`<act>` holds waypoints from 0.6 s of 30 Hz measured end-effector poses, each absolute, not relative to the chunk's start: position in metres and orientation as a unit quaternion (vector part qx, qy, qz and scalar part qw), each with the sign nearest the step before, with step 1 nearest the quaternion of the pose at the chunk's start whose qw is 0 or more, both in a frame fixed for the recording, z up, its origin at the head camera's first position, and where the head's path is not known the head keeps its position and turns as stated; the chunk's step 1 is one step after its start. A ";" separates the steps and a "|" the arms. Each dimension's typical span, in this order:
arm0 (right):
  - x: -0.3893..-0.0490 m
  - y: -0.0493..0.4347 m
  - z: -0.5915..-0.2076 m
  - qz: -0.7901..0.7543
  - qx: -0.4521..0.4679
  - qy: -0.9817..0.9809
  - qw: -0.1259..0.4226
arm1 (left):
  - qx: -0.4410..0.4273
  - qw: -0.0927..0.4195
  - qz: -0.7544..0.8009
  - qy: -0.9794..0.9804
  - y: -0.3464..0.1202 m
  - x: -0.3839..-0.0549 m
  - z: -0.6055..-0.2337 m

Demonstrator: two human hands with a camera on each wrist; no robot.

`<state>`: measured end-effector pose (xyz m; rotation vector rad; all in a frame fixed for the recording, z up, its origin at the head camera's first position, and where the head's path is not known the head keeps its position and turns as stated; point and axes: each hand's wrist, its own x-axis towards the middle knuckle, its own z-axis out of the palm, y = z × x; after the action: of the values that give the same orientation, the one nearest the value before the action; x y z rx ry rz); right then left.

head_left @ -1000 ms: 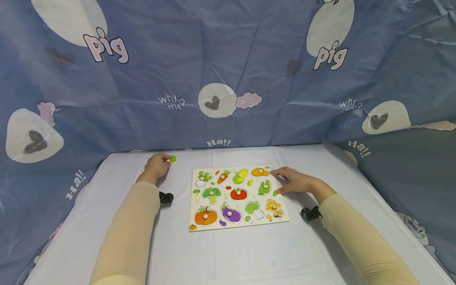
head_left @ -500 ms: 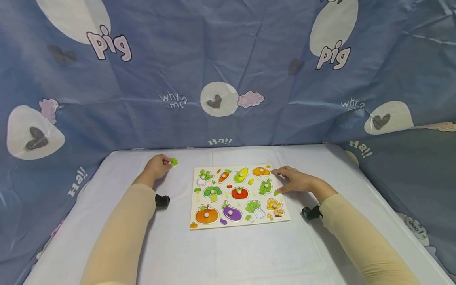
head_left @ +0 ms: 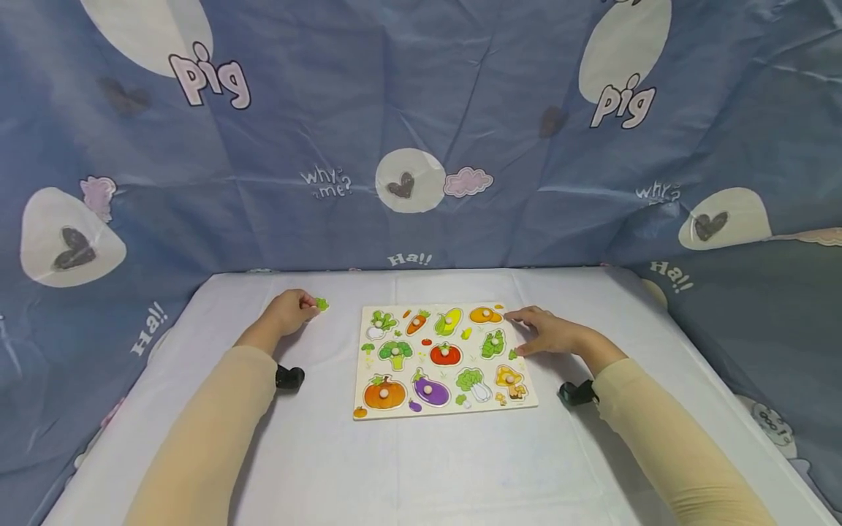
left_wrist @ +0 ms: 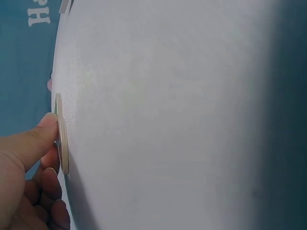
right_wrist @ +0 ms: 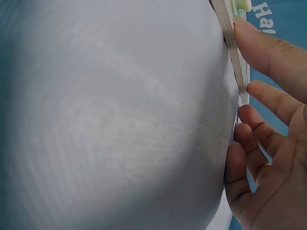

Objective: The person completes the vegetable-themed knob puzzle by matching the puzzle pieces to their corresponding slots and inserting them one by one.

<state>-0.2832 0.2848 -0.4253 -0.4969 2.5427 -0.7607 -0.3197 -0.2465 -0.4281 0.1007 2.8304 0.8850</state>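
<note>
At the back left of the table, my left hand [head_left: 289, 312] pinches a small green puzzle piece [head_left: 321, 305] between thumb and fingers. The left wrist view shows this wooden puzzle piece [left_wrist: 63, 136] edge-on, held upright near the white cloth. A wooden vegetable puzzle board [head_left: 457, 372] lies flat in the middle. Most of its pictures carry round knobs; the leafy cabbage picture [head_left: 475, 385] shows none. My right hand [head_left: 552, 332] rests at the board's right edge with fingers spread. In the right wrist view, its thumb [right_wrist: 259, 45] touches the board's rim [right_wrist: 229, 43].
A white cloth [head_left: 421, 475] covers the table. Behind it hangs a blue printed curtain [head_left: 421, 241], which also runs along both sides. Each wrist wears a small black camera, such as the left one [head_left: 289, 378].
My left hand has come slightly toward me with the green puzzle piece, and its forearm has swung left. The right hand stays at the board's edge. The head view has shifted a little.
</note>
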 end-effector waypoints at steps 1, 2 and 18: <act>-0.283 0.285 -0.425 -0.276 -0.178 0.919 0.220 | 0.038 0.086 0.293 0.951 -0.246 -0.319 -0.428; -0.283 0.286 -0.424 -0.278 -0.177 0.918 0.220 | 0.043 0.085 0.291 0.952 -0.246 -0.318 -0.427; -0.281 0.285 -0.424 -0.276 -0.175 0.920 0.217 | 0.089 0.078 0.286 0.951 -0.247 -0.295 -0.423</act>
<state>-0.2812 0.2846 -0.4239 -0.4838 2.5477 -0.7646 -0.2953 -0.2466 -0.4230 0.2674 2.8464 0.8572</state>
